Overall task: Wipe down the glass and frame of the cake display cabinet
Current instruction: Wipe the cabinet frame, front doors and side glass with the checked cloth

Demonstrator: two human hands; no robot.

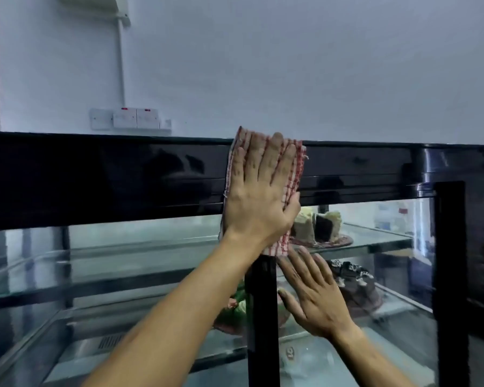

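Head view. The cake display cabinet (95, 174) fills the lower half of the view, its black top frame band (355, 169) running from 9 o'clock to 3 o'clock across the centre. A red-and-white checked cloth (294, 174) is held flat against this band at the centre of the view, with its lower end hanging at 6 o'clock over the top of the black centre post (263, 317).

The left hand (259, 196) is laid over the cloth. Its grip is spread: the fingers are straight and pointed to 12 o'clock, and the palm is pressed onto the fabric. A flat palm is judged to be used so that pressure is shared over a wide patch of frame.

The right hand (316, 297) is placed at 5 o'clock from the cloth, flat on the glass front (389, 344) just right of the centre post. Its grip is likewise spread, and nothing is held. It is judged to serve as a brace.

Behind the glass, cake slices (319, 224) stand on the upper glass shelf (380, 238) at 3 o'clock from the left wrist. A chocolate cake (355, 286) is seen on the shelf below. Wall switches (136, 118) are mounted at 10 o'clock above the frame.

The frame stage is judged to be in hand.
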